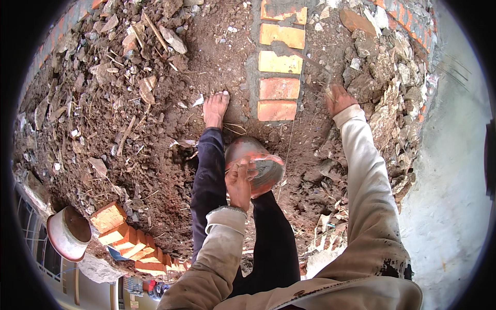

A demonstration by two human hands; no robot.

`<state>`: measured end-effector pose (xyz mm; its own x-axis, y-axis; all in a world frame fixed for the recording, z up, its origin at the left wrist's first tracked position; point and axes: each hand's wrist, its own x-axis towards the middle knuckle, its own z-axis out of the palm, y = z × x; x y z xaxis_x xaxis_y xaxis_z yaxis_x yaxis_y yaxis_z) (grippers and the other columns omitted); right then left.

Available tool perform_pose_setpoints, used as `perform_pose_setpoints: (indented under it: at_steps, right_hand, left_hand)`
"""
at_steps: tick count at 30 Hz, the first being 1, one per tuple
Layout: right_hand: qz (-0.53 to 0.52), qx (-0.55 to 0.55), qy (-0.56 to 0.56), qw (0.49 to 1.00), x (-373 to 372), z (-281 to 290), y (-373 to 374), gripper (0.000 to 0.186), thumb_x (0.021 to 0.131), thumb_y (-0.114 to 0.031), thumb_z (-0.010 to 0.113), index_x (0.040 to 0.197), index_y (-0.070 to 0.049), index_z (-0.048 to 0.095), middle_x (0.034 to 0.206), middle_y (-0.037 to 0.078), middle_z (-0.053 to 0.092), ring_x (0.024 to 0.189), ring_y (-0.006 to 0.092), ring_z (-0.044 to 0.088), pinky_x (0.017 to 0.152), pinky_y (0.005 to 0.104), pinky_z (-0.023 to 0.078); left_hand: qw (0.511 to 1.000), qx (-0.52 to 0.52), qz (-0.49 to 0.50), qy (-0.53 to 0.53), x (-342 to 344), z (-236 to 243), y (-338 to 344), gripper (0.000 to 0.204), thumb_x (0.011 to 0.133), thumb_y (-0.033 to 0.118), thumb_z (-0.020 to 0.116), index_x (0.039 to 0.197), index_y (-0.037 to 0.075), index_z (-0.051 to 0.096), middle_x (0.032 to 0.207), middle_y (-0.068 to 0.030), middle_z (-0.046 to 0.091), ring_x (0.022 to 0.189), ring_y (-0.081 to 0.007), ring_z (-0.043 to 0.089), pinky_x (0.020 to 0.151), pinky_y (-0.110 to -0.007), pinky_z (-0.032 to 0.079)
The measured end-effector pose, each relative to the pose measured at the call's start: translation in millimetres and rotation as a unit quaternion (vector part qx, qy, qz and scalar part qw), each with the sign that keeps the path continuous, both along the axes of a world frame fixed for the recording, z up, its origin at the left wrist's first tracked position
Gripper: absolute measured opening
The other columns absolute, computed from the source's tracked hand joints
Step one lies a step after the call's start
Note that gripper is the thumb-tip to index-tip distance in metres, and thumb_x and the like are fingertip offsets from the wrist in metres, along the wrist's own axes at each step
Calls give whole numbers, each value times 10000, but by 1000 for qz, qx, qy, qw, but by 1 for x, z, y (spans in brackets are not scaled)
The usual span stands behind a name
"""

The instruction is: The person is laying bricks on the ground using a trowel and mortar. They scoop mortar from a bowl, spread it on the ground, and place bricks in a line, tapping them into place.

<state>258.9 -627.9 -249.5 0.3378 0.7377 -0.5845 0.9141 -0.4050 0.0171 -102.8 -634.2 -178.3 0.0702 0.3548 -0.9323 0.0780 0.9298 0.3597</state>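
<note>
My left hand [239, 183] is closed on the near rim of a round reddish bowl [242, 148] that tilts to the right, with grey mortar [266, 169] inside. Farther off on the right, the fingers of my right hand [340, 99] wrap round the handle of a trowel [315, 63]. Its thin metal part slants left to the row of orange bricks [279, 88], where its tip meets grey mortar at a brick's right side. Mortar lines the row's edges and some joints.
My bare foot [215, 109] stands on the soil left of the row. A taut string [288, 147] runs from the near brick past the bowl. Rubble [129, 98] lies left and right. Lower left are stacked bricks [132, 243] and a pale bucket [70, 233]; a grey slab [449, 181] borders the right.
</note>
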Motion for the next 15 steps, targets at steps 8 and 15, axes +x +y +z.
perform_pose_setpoints:
  at_steps: [8,15]
  right_hand:
    - [79,-84,-52,992,-5,-30,55,385,893,-248,508,1245,-95,468,1190,170,534,1042,357,581,862,443,496]
    - [-57,37,264,962,-114,96,-135,445,857,-243,563,1217,6,479,1030,223,589,826,393,626,680,434,542]
  left_hand:
    - [1000,15,6,-1,6,-2,8,378,938,363,513,1067,22,614,915,-59,655,755,-131,615,724,-271,482]
    - [996,62,54,32,-1,2,15,385,972,319,447,1136,-7,568,903,-75,657,781,-154,641,744,-282,503]
